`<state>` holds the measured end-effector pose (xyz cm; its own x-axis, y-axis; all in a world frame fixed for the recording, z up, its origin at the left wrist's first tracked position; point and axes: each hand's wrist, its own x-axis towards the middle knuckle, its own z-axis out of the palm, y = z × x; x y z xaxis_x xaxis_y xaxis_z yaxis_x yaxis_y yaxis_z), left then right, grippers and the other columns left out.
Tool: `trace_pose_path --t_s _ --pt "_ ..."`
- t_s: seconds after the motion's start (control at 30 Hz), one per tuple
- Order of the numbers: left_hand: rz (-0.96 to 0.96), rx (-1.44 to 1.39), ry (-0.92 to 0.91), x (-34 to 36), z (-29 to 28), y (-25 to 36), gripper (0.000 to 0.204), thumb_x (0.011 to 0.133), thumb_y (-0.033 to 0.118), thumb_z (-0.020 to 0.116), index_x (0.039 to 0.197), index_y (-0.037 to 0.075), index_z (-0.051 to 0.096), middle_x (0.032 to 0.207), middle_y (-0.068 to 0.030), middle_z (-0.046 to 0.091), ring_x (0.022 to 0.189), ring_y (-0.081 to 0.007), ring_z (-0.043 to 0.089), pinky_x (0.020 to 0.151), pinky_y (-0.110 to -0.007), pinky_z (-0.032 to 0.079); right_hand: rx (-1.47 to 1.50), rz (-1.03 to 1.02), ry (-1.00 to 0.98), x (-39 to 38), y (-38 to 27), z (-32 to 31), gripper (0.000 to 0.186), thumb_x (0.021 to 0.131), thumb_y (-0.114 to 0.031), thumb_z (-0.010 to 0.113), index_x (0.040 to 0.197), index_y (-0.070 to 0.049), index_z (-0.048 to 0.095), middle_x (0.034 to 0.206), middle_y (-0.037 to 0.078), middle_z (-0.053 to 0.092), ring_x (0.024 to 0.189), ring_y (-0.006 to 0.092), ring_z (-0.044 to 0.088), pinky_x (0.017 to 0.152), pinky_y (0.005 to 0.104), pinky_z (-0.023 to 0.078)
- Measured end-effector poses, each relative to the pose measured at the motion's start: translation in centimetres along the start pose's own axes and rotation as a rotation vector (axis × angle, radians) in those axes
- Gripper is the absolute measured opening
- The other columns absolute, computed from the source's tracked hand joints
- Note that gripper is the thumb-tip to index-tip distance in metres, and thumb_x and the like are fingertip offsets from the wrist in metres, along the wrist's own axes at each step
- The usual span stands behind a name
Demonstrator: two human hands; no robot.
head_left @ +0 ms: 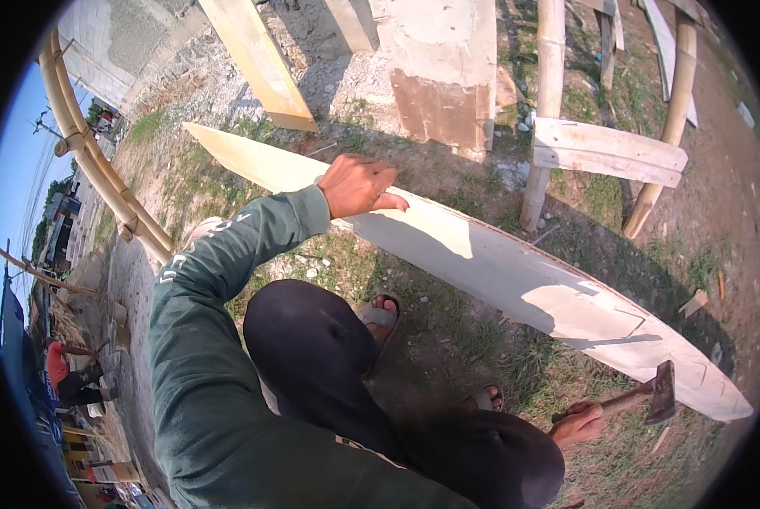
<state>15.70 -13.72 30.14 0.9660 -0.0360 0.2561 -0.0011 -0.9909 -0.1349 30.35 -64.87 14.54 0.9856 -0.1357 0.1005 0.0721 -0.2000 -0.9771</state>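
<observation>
A long pale plywood board (482, 254) stands on its long edge across the ground in front of me, slanting from far left to near right. My left hand (360, 186) is closed over its upper edge, thumb pointing right along it. Low at the right, my right hand (578, 423) grips the wooden handle of a hatchet (664, 394), its metal head in front of the board's near right end. The head's contact with the board cannot be made out. My arm's shadow falls on the board's face.
Bamboo poles (675, 127) with a nailed crosspiece (609, 151) stand at the far right. Another plank (261, 64) leans near a concrete column (442, 76). Wood scraps (694, 303) lie on the grassy soil. Bamboo (100, 153) rises at left; a person in red (62, 369) is farther off.
</observation>
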Motion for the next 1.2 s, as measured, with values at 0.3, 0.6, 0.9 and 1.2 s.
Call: trace_pose_path --t_s 0.3,0.6,0.9,1.2 --pt "-0.343 -0.077 -0.359 -9.8 6.1 -6.2 0.046 0.090 0.046 0.057 0.095 0.000 0.058 0.085 -0.0210 0.062 0.080 -0.0401 0.060 0.070 -0.047 0.048 -0.167 -0.095 -0.353 -0.1 -1.4 4.9 0.039 0.096 -0.037 0.054 0.084 0.001 0.052 0.055 0.005 0.044 0.049 0.0140 0.044 0.045 0.0334 0.033" --pt "-0.003 -0.085 -0.070 0.0 3.9 0.6 0.057 0.081 0.048 0.065 0.109 -0.001 0.057 0.101 -0.0174 0.060 0.091 -0.0357 0.058 0.083 -0.045 0.044 -0.504 -0.041 -0.475 -0.6 -4.7 8.7 0.041 0.095 -0.037 0.057 0.083 0.002 0.052 0.058 0.020 0.050 0.050 0.0367 0.051 0.049 0.0443 0.039" --pt "-0.032 -0.438 -0.367 12.5 13.2 11.3 0.049 0.078 0.039 0.071 0.106 0.005 0.051 0.080 -0.0177 0.063 0.074 -0.0391 0.062 0.063 -0.051 0.046 -0.586 -0.317 -0.405 0.5 -3.2 9.5 0.038 0.090 -0.037 0.062 0.089 0.000 0.056 0.057 0.016 0.054 0.050 0.0353 0.055 0.047 0.0436 0.042" --pt "0.067 -0.521 -0.211 13.8 16.6 8.5 0.049 0.073 0.033 0.077 0.107 0.006 0.055 0.072 -0.0189 0.062 0.074 -0.0404 0.062 0.065 -0.049 0.049 -0.841 -0.769 -0.569 -1.7 -8.2 10.2 0.041 0.085 -0.044 0.064 0.090 -0.004 0.055 0.065 0.012 0.058 0.052 0.0321 0.058 0.047 0.0405 0.045"
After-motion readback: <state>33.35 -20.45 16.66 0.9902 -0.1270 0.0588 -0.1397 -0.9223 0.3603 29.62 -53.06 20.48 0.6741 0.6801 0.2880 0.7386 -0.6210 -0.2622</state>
